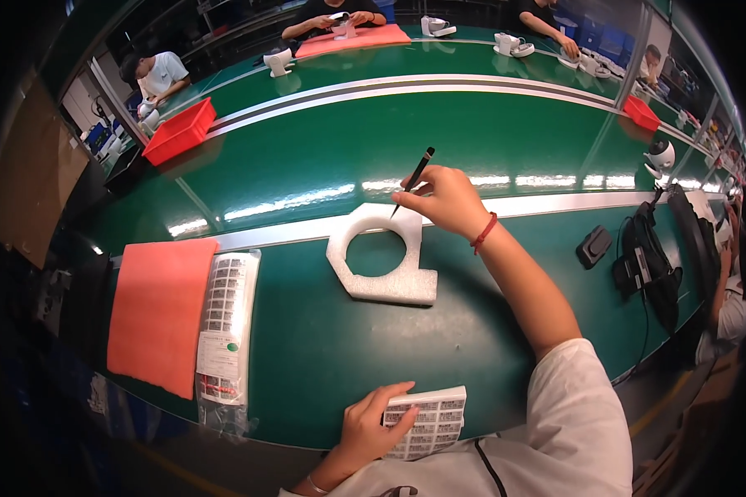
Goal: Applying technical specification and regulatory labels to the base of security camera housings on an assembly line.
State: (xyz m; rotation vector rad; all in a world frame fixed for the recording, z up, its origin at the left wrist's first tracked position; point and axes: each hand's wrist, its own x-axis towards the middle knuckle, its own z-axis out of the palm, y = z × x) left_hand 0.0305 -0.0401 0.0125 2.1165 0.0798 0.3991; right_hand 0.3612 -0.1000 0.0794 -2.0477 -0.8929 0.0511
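My right hand [446, 199] pinches a slim black pointed tool that looks like tweezers [420, 168], its fine tip down. That tip is over the far right part of a white foam ring with a square foot [389, 287], which lies on the green table; I cannot tell whether they touch. Close to my body, my left hand [373, 424] grips the left side of a stack of printed label sheets [439, 422]. My left thumb lies across the top sheet, and the fingers are partly hidden.
At left lie an orange-red foam sheet [159, 315] and a plastic-wrapped label pack [228, 306]. A black block [593, 246] and a black bag [642, 265] lie at right. Beyond a metal rail, a red bin [180, 132] stands far left. Several people work around the tables.
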